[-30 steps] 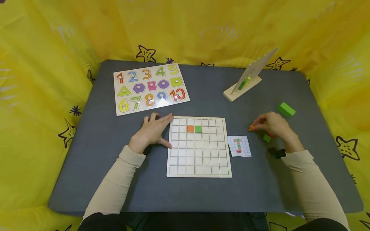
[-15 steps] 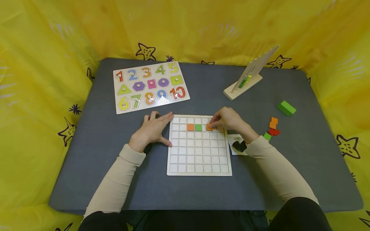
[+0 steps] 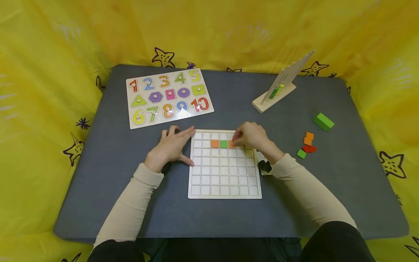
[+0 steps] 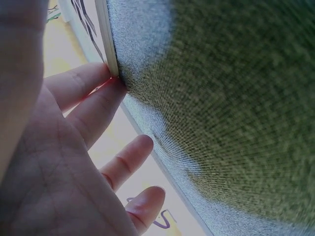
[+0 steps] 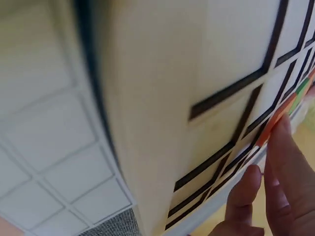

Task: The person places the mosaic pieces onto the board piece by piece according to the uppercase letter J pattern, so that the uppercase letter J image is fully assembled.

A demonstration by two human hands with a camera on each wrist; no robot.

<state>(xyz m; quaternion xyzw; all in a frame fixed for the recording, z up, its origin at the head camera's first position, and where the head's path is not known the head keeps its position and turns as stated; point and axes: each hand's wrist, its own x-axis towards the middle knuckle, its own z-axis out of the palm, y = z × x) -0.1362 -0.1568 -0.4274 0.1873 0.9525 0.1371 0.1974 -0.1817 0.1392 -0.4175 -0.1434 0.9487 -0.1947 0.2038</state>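
Observation:
A square wooden grid board lies at the middle of the table. In its second row an orange square tile and a green square tile sit side by side. Right of them a second orange tile lies in the adjoining cell, partly covered by my right hand. The right wrist view shows a fingertip pressing that orange tile, the other fingertip apart from it. My left hand, fingers spread, touches the board's left edge with thumb and fingertips.
A paper pattern card lies beside the board, mostly under my right wrist. Orange tiles, red pieces, a green tile and a green block lie right. Behind stand a number puzzle and a wooden bead stand.
My right hand has carried an orange tile from the loose pieces leftward to the board, where it now lies next to the green tile. The left hand has stayed at the board's edge.

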